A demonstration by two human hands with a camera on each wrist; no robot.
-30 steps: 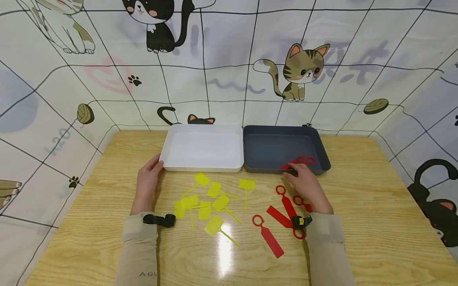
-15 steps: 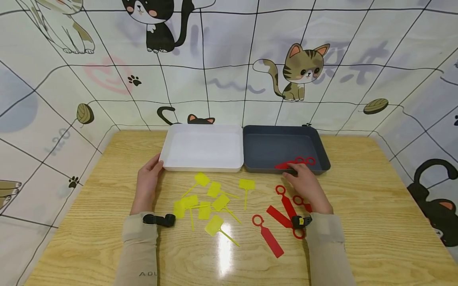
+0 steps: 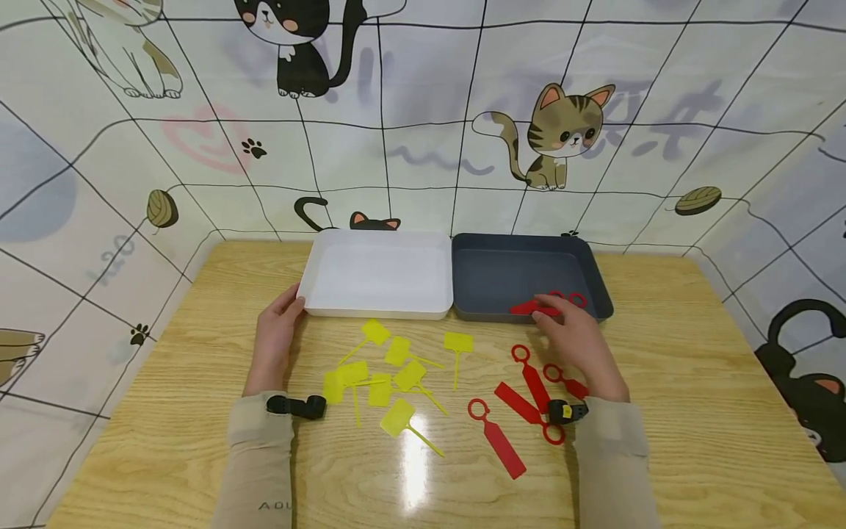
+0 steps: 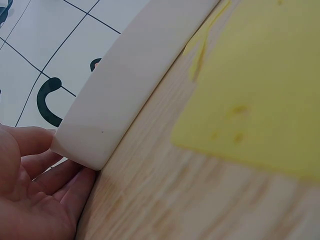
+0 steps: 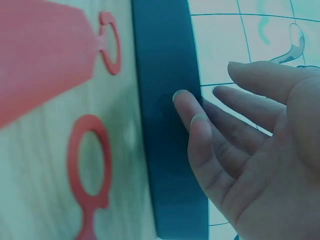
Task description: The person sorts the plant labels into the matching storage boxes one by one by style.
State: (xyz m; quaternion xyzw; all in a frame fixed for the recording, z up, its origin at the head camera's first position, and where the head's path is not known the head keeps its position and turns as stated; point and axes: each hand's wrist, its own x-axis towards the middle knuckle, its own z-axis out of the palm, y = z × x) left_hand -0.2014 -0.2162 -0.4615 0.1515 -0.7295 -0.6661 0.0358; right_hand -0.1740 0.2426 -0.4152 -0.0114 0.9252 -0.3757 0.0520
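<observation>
My left hand [image 3: 274,334] holds the near left corner of a white tray [image 3: 380,272], its thumb near the rim and its fingers against the outer side. My right hand [image 3: 578,342] is over the near wall of a dark grey tray [image 3: 492,272], with thumb and fingers apart and nothing between them in the right wrist view. Beneath those fingertips, red tags with ring ends [image 3: 523,308] lie inside the dark tray, partly hidden by the hand. Several more red tags lie on the table by my right wrist, among them a separate one [image 3: 505,450].
Several yellow T-shaped plant labels [image 3: 398,417] are spread on the wooden table [image 3: 687,411] in front of the white tray, some overlapping. The trays stand side by side near a cat-patterned backdrop [image 3: 423,95]. Each wrist wears a black strap.
My right hand's fingers have spread and drawn slightly back to the right. Between the two earlier frames, a red tag shifted left inside the dark tray. The left hand keeps its place.
</observation>
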